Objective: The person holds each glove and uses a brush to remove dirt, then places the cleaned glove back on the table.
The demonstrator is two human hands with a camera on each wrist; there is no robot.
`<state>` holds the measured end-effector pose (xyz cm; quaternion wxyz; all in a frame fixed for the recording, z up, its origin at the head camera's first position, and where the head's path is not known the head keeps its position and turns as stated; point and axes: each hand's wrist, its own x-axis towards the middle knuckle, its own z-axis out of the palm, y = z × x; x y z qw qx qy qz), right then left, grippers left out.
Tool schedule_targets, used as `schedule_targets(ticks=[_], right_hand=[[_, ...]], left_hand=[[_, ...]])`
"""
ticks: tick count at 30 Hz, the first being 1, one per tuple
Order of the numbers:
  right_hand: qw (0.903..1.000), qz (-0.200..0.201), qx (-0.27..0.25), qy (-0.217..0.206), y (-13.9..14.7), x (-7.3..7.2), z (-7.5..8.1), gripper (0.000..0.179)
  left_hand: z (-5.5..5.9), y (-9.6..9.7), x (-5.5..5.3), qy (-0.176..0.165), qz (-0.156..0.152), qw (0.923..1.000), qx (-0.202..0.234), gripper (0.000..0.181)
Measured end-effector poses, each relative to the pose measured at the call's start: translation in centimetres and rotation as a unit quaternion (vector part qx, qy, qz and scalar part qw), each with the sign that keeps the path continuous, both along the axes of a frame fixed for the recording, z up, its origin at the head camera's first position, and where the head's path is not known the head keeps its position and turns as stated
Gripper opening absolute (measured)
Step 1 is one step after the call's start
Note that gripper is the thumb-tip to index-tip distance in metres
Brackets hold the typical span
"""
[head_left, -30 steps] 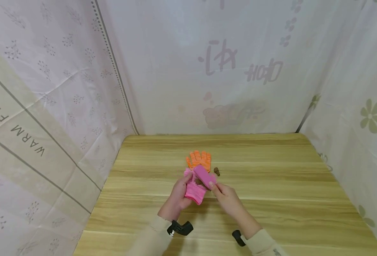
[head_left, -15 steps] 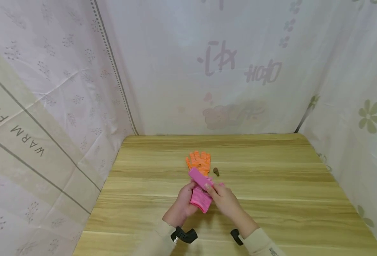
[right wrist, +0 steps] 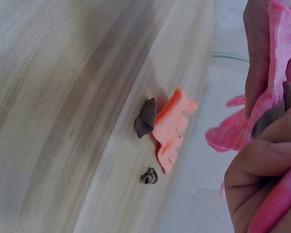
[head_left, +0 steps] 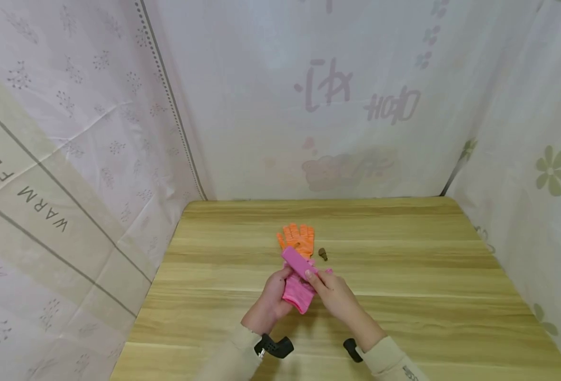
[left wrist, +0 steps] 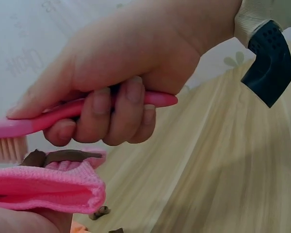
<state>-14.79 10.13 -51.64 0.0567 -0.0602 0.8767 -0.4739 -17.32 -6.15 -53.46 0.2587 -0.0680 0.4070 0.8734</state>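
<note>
My right hand (head_left: pixel 336 297) grips a pink brush (head_left: pixel 295 259) by its handle. In the left wrist view, pale bristles (left wrist: pixel 8 149) face down at the brown clay-like matter (left wrist: pixel 68 156) on a pink knit glove (left wrist: pixel 43 187); whether they touch it is hard to tell. My left hand (head_left: pixel 273 297) holds that glove from the left and below, thumb on top, its cuff toward me. Above the table, the two hands sit close together. The glove's fingers are partly hidden by the brush and right hand.
Flat on the wooden table (head_left: pixel 394 254) behind the hands lies an orange knit glove (head_left: pixel 301 235). Beside it are a brown lump (right wrist: pixel 146 119) and a small brown coil (right wrist: pixel 149 176). Printed curtains (head_left: pixel 242 106) stand around the table's back and sides.
Over the second, the pink glove has come toward me and slightly right with the left hand. The brush has shifted a little left. Both holds stay the same.
</note>
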Motion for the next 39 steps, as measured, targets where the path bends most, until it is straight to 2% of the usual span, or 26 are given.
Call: schedule_targets(ticks=[7, 14, 22, 25, 28, 33, 39], right_hand=[[1.0000, 0.000, 0.006, 0.007, -0.1, -0.1, 0.1, 0.050], [0.9993, 0.001, 0.036, 0.009, 0.5, 0.0, 0.1, 0.047], [0.9965, 0.020, 0.078, 0.021, 0.9, 0.3, 0.0, 0.045], [0.9967, 0.017, 0.079, 0.013, 1.2, 0.4, -0.1, 0.044], [0.9974, 0.016, 0.069, -0.012, 1.6, 0.4, -0.3, 0.042], [0.9983, 0.014, 0.052, -0.022, 1.8, 0.2, -0.4, 0.046], [0.9986, 0.011, 0.045, -0.026, 1.5, 0.2, -0.3, 0.047]], left_hand=[[0.1, -0.1, -0.2, -0.001, 0.011, 0.9999, 0.000, 0.051], [0.3, -0.2, -0.5, -0.002, 0.015, 0.9998, 0.011, 0.052], [0.4, -0.7, -0.5, -0.021, 0.026, 0.9992, 0.020, 0.051], [0.5, -1.1, -0.9, -0.018, 0.040, 0.9981, 0.043, 0.052], [0.8, -1.6, -1.2, -0.013, 0.046, 0.9968, 0.063, 0.053], [1.1, -1.9, -1.3, -0.007, 0.038, 0.9977, 0.055, 0.046], [1.0, -1.9, -1.1, -0.011, 0.043, 0.9979, 0.047, 0.042]])
